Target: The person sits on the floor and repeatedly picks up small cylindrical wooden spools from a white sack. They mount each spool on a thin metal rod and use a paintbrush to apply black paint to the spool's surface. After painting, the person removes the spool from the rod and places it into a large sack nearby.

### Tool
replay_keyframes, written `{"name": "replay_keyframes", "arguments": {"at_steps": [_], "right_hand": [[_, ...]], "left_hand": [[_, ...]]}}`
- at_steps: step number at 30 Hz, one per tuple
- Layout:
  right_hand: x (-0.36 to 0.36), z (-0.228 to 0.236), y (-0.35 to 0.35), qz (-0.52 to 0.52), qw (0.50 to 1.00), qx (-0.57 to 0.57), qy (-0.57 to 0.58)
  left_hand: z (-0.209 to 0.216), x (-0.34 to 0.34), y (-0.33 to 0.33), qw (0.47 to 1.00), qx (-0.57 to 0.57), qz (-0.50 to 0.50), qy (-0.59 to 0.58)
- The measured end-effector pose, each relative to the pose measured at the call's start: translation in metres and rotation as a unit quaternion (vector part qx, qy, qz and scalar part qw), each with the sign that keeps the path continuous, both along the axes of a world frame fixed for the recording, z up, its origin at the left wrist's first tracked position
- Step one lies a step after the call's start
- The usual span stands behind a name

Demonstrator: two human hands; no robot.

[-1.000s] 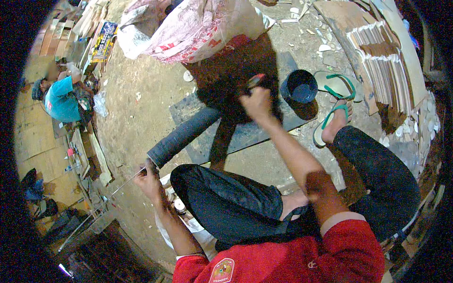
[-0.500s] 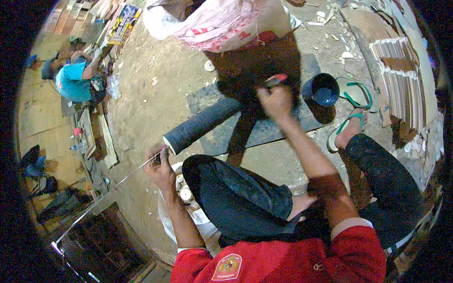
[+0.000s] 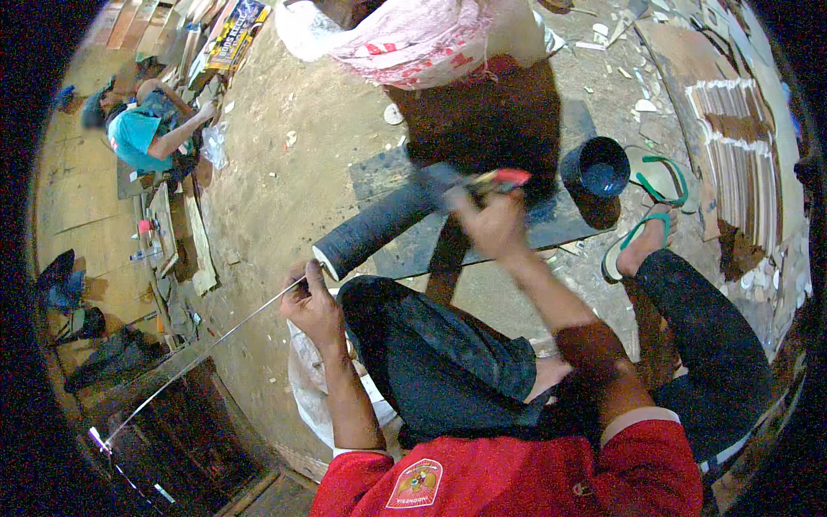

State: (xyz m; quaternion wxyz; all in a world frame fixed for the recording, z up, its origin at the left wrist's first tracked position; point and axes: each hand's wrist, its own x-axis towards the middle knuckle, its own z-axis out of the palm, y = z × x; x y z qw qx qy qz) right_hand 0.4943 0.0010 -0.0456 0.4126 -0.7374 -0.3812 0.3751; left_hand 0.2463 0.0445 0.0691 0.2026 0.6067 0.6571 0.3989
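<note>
A long dark cylinder with a pale end face slants in front of me, over a dark flat board. My left hand is closed around a thin metal rod at the cylinder's near end. That rod runs off to the lower left. Closed on a paintbrush with a reddish handle end, my right hand is by the cylinder's far end. The brush head is smeared by motion and looks to be at the cylinder's surface. To the right stands a dark round pot, dark inside.
A white and pink sack is at the far middle, its shadow on the board. At right lie stacked pale sheets and a loose sandal. A white bag sits beside my knee. Another person sits far left among wood scraps.
My right hand has moved left with the brush, toward the cylinder. My left hand keeps its hold on the rod. The other person's arm has changed position, and the view has shifted slightly.
</note>
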Motion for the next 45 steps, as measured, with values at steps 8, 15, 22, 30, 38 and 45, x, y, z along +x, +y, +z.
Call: {"name": "replay_keyframes", "arguments": {"at_steps": [8,15,22,30,38,45], "right_hand": [[-0.027,-0.048,-0.007,-0.071,0.984,0.161,0.009],[-0.036,0.060,0.000,0.103,0.945,0.153,0.269],[-0.044,0.098,0.002,0.056,0.977,0.044,0.199],[-0.032,0.097,0.018,-0.021,0.975,0.214,-0.057],[-0.029,0.139,0.013,0.083,0.975,0.207,0.027],[-0.008,0.131,0.027,0.137,0.957,0.257,0.002]], "left_hand": [[0.005,0.011,-0.001,0.996,-0.048,0.075,0.012],[0.017,0.012,-0.005,0.997,-0.059,0.045,0.021],[0.017,0.013,-0.011,0.999,-0.051,0.014,-0.003],[0.015,0.010,-0.010,0.999,-0.038,-0.013,-0.032],[0.016,0.015,-0.009,0.997,-0.024,-0.042,-0.058],[0.018,0.019,-0.014,0.992,-0.040,-0.048,-0.106]]}}
